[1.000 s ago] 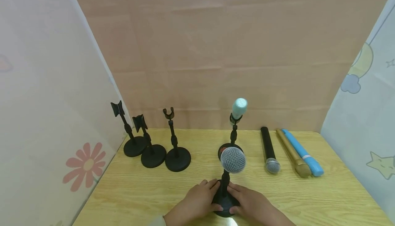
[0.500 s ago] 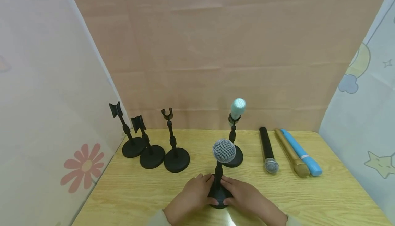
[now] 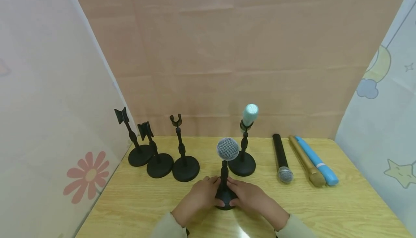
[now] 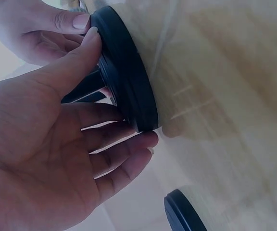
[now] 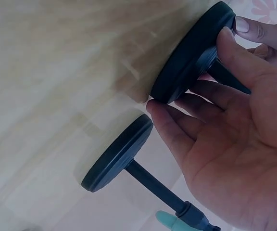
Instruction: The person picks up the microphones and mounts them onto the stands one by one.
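A black desktop microphone stand (image 3: 225, 174) with a round base carries a microphone (image 3: 228, 149) whose silver mesh head faces me. My left hand (image 3: 204, 194) grips the left side of the base, thumb at the front edge and fingers round behind. From the other side my right hand (image 3: 249, 195) holds it the same way. In the left wrist view the thumb pinches the rim of the disc-shaped base (image 4: 129, 72), both thumbs close together. The right wrist view shows fingertips at the underside edge of the base (image 5: 191, 55), close over the table.
Just behind stands another stand (image 3: 242, 164) bearing a mint-green microphone (image 3: 250, 114). Three bare stands, including a fork-topped one (image 3: 186, 168), are at the left. On the right lie a black microphone (image 3: 282, 156), a gold one (image 3: 305, 160) and a blue one (image 3: 316, 160).
Both hands have moved the stand with its silver-headed microphone away from me and slightly left, beside the mint-green microphone's stand. The other things stay where they were.
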Demonstrator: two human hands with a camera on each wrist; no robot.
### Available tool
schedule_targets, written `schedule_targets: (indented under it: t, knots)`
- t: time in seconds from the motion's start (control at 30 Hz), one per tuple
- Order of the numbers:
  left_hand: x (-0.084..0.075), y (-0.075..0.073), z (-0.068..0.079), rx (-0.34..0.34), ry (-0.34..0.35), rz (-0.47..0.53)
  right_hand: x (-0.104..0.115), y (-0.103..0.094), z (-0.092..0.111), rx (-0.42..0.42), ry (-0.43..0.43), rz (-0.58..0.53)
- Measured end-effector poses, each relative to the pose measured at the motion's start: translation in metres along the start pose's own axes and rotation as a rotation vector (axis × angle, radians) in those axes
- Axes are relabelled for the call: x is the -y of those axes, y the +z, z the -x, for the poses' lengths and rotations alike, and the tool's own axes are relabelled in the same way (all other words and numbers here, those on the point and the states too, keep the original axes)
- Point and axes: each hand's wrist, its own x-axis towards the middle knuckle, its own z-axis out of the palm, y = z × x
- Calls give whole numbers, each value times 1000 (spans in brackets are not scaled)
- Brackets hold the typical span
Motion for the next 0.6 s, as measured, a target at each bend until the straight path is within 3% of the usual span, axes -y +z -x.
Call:
schedule_targets:
  t: [0.6]
  knots:
    - [28,-13,-30,67,-70,28,4,-9,-45,17,79,2]
